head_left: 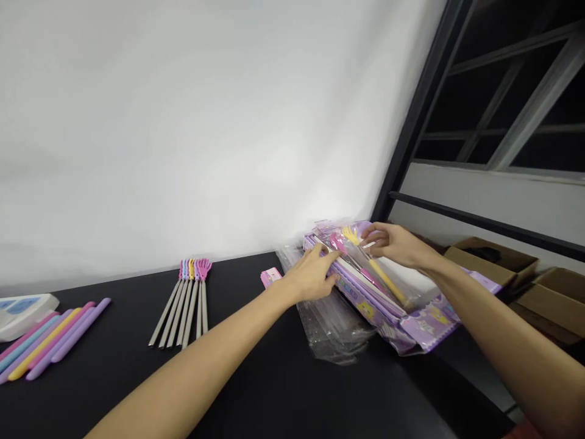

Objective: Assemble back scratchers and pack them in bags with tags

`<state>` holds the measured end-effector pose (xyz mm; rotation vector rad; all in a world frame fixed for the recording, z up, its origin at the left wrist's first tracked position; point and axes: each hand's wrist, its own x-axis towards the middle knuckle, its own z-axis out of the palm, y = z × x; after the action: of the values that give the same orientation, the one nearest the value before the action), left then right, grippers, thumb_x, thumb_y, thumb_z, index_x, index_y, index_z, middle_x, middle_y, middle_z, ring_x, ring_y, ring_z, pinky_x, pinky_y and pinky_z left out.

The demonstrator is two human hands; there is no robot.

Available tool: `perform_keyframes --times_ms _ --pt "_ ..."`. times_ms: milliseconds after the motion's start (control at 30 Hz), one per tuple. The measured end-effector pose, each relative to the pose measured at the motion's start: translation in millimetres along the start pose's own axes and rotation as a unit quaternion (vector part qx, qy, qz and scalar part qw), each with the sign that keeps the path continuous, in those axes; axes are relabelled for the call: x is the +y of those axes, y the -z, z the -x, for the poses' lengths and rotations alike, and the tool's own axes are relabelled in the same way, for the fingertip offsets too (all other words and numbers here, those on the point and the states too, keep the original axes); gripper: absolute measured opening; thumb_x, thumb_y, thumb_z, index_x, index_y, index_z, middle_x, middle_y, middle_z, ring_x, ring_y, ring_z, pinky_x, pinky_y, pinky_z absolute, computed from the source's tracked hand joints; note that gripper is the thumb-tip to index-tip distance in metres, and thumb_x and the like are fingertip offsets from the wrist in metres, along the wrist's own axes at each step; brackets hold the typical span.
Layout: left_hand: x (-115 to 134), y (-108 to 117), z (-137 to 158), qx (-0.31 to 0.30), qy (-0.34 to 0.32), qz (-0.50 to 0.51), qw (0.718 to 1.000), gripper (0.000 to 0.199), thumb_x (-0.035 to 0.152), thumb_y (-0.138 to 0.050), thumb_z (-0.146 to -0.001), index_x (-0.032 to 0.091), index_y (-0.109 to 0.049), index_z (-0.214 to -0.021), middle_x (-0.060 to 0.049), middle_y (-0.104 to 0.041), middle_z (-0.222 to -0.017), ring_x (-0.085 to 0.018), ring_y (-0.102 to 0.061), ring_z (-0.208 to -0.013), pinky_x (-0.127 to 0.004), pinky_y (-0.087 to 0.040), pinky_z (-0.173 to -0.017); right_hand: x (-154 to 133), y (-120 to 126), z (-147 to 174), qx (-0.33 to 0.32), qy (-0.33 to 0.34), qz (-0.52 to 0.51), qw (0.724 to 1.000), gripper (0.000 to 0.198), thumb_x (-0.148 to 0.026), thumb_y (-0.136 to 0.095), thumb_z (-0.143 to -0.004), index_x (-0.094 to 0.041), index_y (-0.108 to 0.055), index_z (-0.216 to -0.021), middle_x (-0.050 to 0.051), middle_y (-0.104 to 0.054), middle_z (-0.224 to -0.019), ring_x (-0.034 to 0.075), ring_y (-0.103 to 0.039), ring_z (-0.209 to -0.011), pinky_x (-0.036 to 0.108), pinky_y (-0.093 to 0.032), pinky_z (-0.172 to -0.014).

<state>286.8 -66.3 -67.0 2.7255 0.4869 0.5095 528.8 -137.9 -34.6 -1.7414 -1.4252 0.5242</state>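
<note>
An opened purple printed display box [365,305] sits toward the right of the table. In it lie a yellow back scratcher [386,280] in a clear sleeve and a pink back scratcher [339,242]. My left hand [315,274] is closed over the near left wall of the box, its fingers bent. My right hand [393,244] reaches in from the right, thumb and fingers curled close round the sleeved yellow back scratcher below its hand-shaped head. The exact contact at the fingertips is partly hidden. Clear plastic sleeves [338,335] lie beneath the box's near side.
Several metal-stemmed back scratchers [185,311] are fanned out on the black table [274,390]. Coloured handle tubes [55,341] and a white device [27,311] are at left. Pink cards [271,277] lie beside the sleeves. Cardboard boxes [548,299] stand beyond the right edge.
</note>
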Motion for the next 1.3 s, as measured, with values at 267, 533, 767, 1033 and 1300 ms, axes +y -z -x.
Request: perform_keyframes --times_ms 267,533,767,1033,1300 --pt "6.5 -0.8 -1.4 -0.022 0.017 -0.021 0.999 0.054 0.032 -0.045 -0.093 0.017 -0.042 -0.144 -0.016 -0.04 -0.137 -0.03 -0.047 -0.128 -0.042 -0.038 -0.112 -8.1 16.0 -1.8 -0.018 -0.019 0.039 0.999 0.038 -0.024 -0.075 -0.055 -0.019 -0.064 -0.091 0.01 -0.071 -0.091 0.028 -0.067 -0.09 0.037 -0.055 -0.072" --pt "11.0 1.3 -1.9 -0.039 0.031 -0.039 0.998 0.052 0.032 -0.044 -0.093 0.017 -0.043 -0.142 -0.016 -0.035 -0.141 -0.032 -0.045 -0.131 -0.044 -0.039 -0.111 1.2 0.9 14.8 -0.047 -0.066 0.014 0.997 0.034 -0.035 -0.077 -0.065 -0.021 -0.066 -0.093 0.009 -0.071 -0.099 0.025 -0.066 -0.092 0.035 -0.055 -0.073" --pt "11.8 -1.6 -3.8 -0.027 0.022 -0.048 0.998 0.049 0.03 -0.044 -0.092 0.016 -0.046 -0.139 -0.017 -0.037 -0.139 -0.032 -0.055 -0.12 -0.045 -0.044 -0.106 8.5 24.7 2.7 0.037 -0.083 0.003 0.996 0.045 -0.031 -0.083 -0.054 -0.021 -0.066 -0.095 0.005 -0.072 -0.084 0.023 -0.066 -0.079 0.034 -0.053 -0.068" --pt "12.0 -2.8 -3.1 -0.018 0.018 -0.048 0.999 0.048 0.028 -0.044 -0.092 0.015 -0.045 -0.138 -0.017 -0.04 -0.135 -0.03 -0.057 -0.116 -0.043 -0.046 -0.103 0.5 25.4 -11.1 0.128 -0.06 0.006 0.99 0.036 -0.026 -0.082 -0.056 -0.023 -0.068 -0.089 0.005 -0.071 -0.083 0.025 -0.066 -0.081 0.036 -0.054 -0.071" --pt "12.8 -2.9 -3.3 -0.02 0.017 -0.05 0.998 0.047 0.028 -0.043 -0.093 0.016 -0.044 -0.139 -0.016 -0.039 -0.135 -0.029 -0.059 -0.113 -0.043 -0.047 -0.101 -10.0 18.2 -14.2 0.152 -0.085 -0.073 0.982 0.036 -0.021 -0.081 -0.055 -0.024 -0.065 -0.087 0.002 -0.069 -0.077 0.021 -0.065 -0.073 0.032 -0.054 -0.064"
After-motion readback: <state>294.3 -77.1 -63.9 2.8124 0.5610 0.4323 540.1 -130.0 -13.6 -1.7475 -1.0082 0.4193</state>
